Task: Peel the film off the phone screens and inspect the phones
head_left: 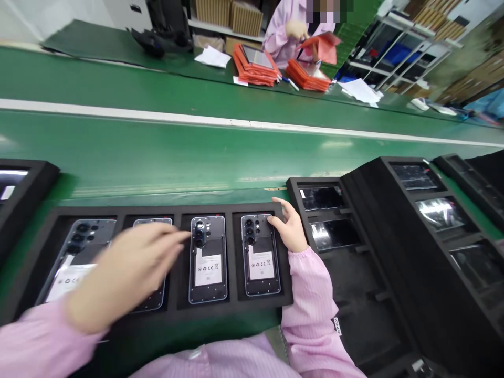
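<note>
A long black foam tray (232, 310) lies before me with a phone in each compartment. The phones show clear backs, camera lenses and white battery labels. My left hand (136, 268), smeared by motion, passes over the second phone (157, 299) and hides most of it. Its fingertips reach to the camera lenses of the third phone (208, 268). My right hand (290, 226) grips the tray's right end, thumb at the upper right corner of the rightmost phone (262, 257). The leftmost phone (82, 262) is partly behind my left hand.
To the right, black trays (346, 273) hold dark glossy panels (334, 233). Another black tray (29, 184) stands at the left edge. Across the green bench, a person (293, 31) handles orange sheets beside stacked orange pouches (255, 65). A white strip (157, 114) crosses the bench.
</note>
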Demonstrator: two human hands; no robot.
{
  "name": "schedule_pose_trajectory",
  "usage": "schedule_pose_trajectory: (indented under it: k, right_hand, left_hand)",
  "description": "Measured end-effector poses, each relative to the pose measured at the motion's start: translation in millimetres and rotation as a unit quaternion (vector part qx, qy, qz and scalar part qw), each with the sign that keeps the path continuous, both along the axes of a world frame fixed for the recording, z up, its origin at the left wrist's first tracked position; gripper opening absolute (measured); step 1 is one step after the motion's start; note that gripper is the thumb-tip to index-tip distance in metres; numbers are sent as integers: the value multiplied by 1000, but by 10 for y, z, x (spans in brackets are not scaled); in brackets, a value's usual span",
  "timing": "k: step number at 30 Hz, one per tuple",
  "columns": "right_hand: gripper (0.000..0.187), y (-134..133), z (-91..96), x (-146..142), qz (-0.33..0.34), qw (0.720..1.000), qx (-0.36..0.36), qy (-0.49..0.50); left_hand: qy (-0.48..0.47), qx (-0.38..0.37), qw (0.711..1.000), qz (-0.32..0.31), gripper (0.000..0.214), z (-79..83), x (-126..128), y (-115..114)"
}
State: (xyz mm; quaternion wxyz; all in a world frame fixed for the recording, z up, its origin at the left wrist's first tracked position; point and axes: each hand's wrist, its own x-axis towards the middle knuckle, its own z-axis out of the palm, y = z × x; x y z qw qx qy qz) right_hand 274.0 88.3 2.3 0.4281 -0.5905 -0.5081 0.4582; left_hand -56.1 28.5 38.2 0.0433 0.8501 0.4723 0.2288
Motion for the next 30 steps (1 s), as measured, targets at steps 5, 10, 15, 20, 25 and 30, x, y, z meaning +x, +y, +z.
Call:
schedule_pose_trajectory:
  k: [5, 10, 15, 20, 25, 30]
  right_hand:
    - [51, 45, -66, -11, -5, 999, 37, 10]
    - [45, 119, -191, -24, -15, 998, 58, -9]
    - [44, 160, -261, -20, -14, 998, 57, -30]
    - [42, 167, -247, -22, -11, 996, 62, -56]
    - [42, 203, -132, -45, -5, 994, 75, -81]
    - [46, 105, 481, -74, 49, 990, 100, -91]
  left_hand:
    - [86, -50, 993, -64, 36, -214, 1341, 205]
    - [64, -153, 985, 47, 48, -339, 1709, 351]
    - [-22, -184, 980, 73, 32, -324, 1694, 455]
    - [-134, -221, 962, 83, 22, -300, 1667, 572]
    - [-278, -300, 912, 27, 22, -233, 1582, 508]
    - [-425, -270, 864, 10, 27, 137, 1287, 433]
